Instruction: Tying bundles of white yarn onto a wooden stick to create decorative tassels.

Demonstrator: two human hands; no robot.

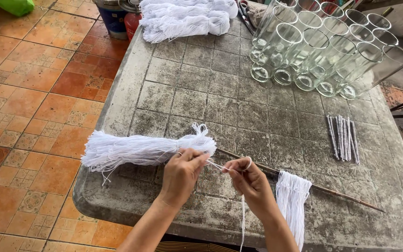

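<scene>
Hanging off the near table [131,205] edge, white strings [292,205] are draped over a thin brown stick [332,192]. Just beyond, the right hand [253,182] has its fingers closed on a single white strand [218,166], a loop round one finger, while the left hand [182,173] pinches the same strand where it leaves the white yarn bundle [136,150]. That yarn looks light, limp and easily tangled, best taken by a pinch near its tied end. Farther off lie short wrapped sticks [343,138], then clear glass tubes [325,51] and more yarn [183,18].
</scene>
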